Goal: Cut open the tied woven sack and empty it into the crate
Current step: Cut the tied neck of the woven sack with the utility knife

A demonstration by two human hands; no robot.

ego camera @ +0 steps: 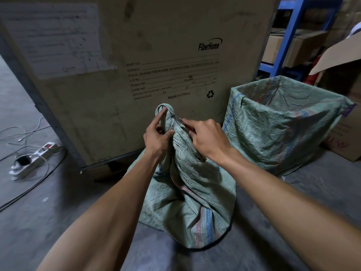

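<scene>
Green woven plastic, crinkled and limp, makes up the tied sack [187,196], which stands on the concrete floor [48,212] in front of a tall cardboard carton [136,55]. Its neck is twisted into a knot [165,112] at the top. The left hand [158,133] is clenched round the neck just under the knot, forefinger laid up against it. The right hand [207,137] grips a small blade [180,119], its tip touching the binding at the knot.

The cloth looks soft and slack but probably slippery, so the bunched neck is likely the surest hold; the bulging lower half suggests some weight. Just to the right stands the crate [283,122], lined with another green sack, its mouth open. For tipping, the bottom corners would likely serve best.
</scene>
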